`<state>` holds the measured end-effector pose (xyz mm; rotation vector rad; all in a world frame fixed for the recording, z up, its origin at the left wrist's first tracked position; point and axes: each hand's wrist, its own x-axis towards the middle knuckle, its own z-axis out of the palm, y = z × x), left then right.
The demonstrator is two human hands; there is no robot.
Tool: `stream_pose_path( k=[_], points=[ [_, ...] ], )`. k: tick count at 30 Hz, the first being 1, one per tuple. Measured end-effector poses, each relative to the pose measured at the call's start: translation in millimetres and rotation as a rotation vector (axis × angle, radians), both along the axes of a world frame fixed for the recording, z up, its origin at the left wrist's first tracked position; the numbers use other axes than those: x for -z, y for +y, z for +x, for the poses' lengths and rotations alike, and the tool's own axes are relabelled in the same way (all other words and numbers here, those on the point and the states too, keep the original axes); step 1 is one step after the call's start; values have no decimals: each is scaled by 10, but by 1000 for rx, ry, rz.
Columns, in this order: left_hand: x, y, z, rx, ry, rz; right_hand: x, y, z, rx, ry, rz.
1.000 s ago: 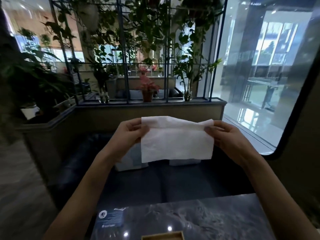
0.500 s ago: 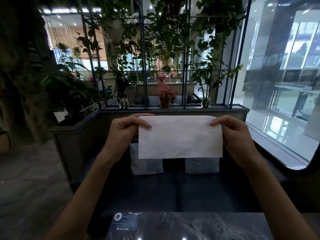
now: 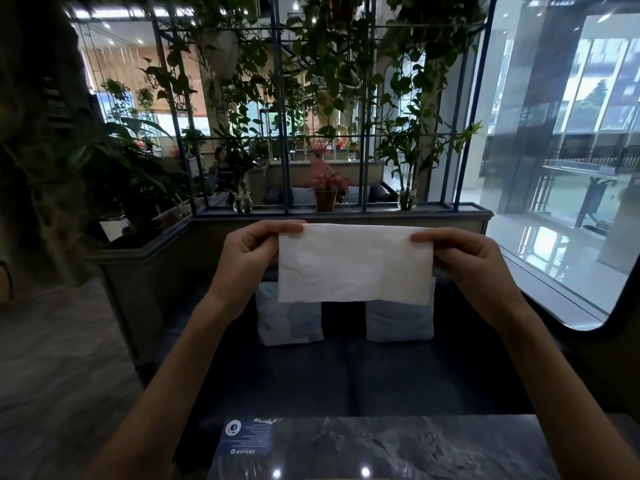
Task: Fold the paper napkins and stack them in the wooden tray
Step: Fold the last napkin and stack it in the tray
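Hands (image 3: 249, 261) raised, pinching napkin (image 3: 355, 263) corners

Left hand (image 3: 247, 259) and right hand (image 3: 474, 261) pinch upper corners of white napkin (image 3: 355, 263), held up flat and wide in mid-air, top edge level, lower edge hanging free. Arms stretched forward over dark marbled worktop (image 3: 415, 448); blue card (image 3: 247, 436) lies at its far left corner. Beyond: dark sofa (image 3: 346, 375) with two pale cushions (image 3: 289, 322), ledge with potted plant (image 3: 323, 188), window at right.
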<state>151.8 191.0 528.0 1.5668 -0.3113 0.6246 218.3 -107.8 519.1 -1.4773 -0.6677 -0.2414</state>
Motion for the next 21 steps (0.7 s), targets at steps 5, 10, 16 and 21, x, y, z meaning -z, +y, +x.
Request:
stream_pose_path(
  k=[5, 10, 16, 21],
  points=[
    [8, 18, 12, 14, -4, 30, -46, 16, -17, -25, 22, -11],
    [80, 49, 36, -145, 49, 33, -66, 151, 4, 188, -150, -138],
    [308, -243, 151, -43, 160, 351, -618, 437, 57, 41, -387, -807],
    [320, -535, 148, 220, 245, 259, -1012, 646, -36, -51, -485, -1089]
  ],
)
